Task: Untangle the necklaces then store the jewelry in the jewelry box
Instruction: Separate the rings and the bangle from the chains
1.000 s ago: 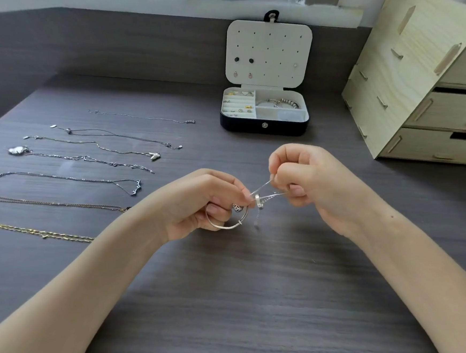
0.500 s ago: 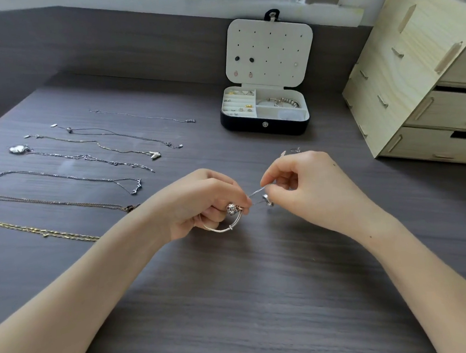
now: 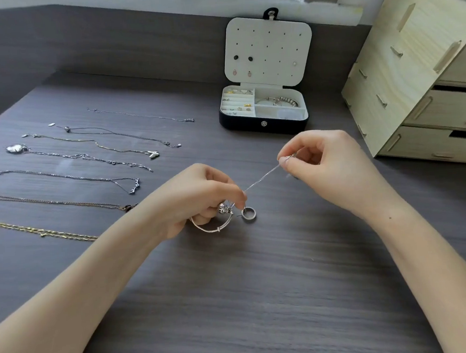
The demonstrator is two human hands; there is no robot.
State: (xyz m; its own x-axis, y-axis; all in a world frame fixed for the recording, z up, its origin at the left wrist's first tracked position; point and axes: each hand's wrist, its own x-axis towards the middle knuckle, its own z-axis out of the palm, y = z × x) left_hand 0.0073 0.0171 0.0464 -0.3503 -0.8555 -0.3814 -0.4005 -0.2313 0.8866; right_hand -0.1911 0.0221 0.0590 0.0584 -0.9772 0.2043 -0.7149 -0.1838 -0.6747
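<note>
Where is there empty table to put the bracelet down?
Bare table lies between the left forearm and right forearm; a smaller patch lies between that right forearm and the wooden drawers. Necklaces crowd the left side; the jewelry box stands at the back.

The right hand (image 3: 323, 166) has drawn away from the left hand (image 3: 200, 198), stretching the chain (image 3: 262, 178) taut.

necklaces (image 3: 85, 157) left on table (image 3: 264, 299), jewelry box (image 3: 264, 123) behind

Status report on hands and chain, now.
Left hand grips bangle and chain. Right hand pinches chain's far end, strand taut between. Ring hangs by left hand. Jewelry box open behind.
</note>
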